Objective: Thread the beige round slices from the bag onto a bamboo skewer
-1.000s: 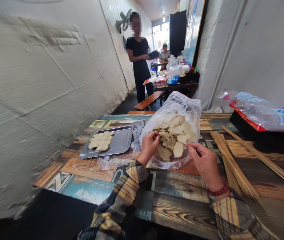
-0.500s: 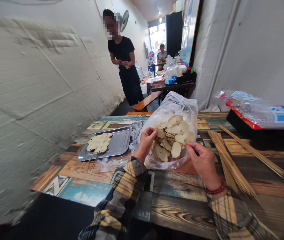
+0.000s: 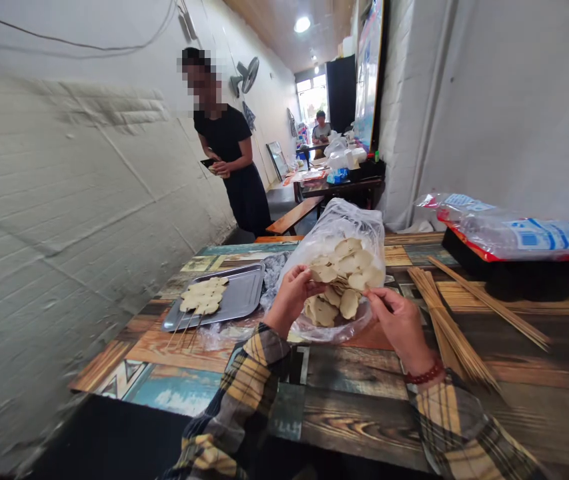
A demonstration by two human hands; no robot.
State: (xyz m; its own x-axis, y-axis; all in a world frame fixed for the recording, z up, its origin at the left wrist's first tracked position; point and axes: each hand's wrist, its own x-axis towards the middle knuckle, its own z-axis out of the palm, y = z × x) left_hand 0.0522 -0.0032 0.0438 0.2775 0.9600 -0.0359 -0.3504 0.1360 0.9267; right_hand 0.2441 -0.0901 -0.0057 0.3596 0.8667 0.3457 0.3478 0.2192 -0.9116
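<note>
My left hand (image 3: 290, 299) pinches a thin, pale beige slice (image 3: 323, 273) with a wavy edge. It is held over a heap of similar slices (image 3: 349, 303) in a clear plastic bag (image 3: 359, 223). At the heap's right side my right hand (image 3: 400, 327) has thumb and forefinger pressed together; what they hold is too small to make out. Left of the bag, a grey metal tray (image 3: 247, 297) bears skewered slices (image 3: 204, 295), their stick ends jutting over its front edge. A bundle of thin wooden skewers (image 3: 447, 327) lies right of my right hand.
More skewers (image 3: 489, 303) lie farther right on the wood-patterned table (image 3: 359, 427). A black tray (image 3: 504, 257) with plastic packaging (image 3: 539, 233) stands at the back right. Beyond the table are a person in black (image 3: 224, 143), a bench (image 3: 294, 215) and another seated person (image 3: 321, 130).
My left hand has brought a slice up over the heap and it now lies flatter in my fingers. The standing person has shifted left and leans, with something in the hands. The view has tilted up.
</note>
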